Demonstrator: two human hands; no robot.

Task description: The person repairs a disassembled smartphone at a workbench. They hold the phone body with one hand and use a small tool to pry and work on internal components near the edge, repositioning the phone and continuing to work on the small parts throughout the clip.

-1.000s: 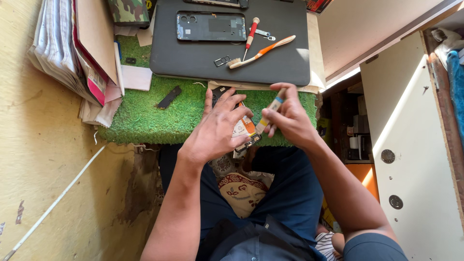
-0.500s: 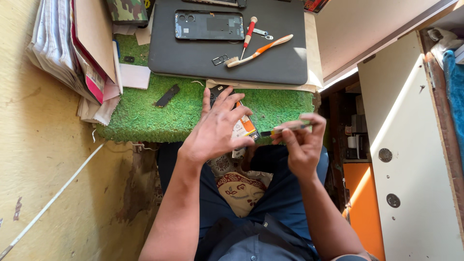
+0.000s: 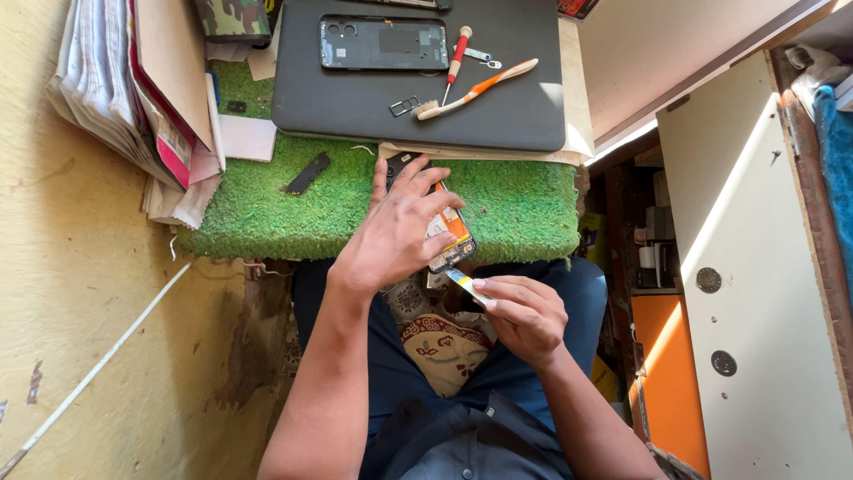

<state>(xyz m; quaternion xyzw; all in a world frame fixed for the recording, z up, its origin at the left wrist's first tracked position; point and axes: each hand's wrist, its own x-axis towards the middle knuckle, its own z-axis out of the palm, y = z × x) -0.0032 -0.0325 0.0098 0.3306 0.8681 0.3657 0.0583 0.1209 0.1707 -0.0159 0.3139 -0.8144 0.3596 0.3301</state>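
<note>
Left hand (image 3: 395,236) pressing opened phone (image 3: 449,236) down; right hand (image 3: 524,316) pinching thin pry strip (image 3: 466,284). Advisable: keep strip shallow at near edge.

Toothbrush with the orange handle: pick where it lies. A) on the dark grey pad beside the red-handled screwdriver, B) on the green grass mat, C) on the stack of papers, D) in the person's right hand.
A: the toothbrush lies on the dark grey pad, right next to the red-handled screwdriver, while the right hand holds a thin flat tool instead.
</note>
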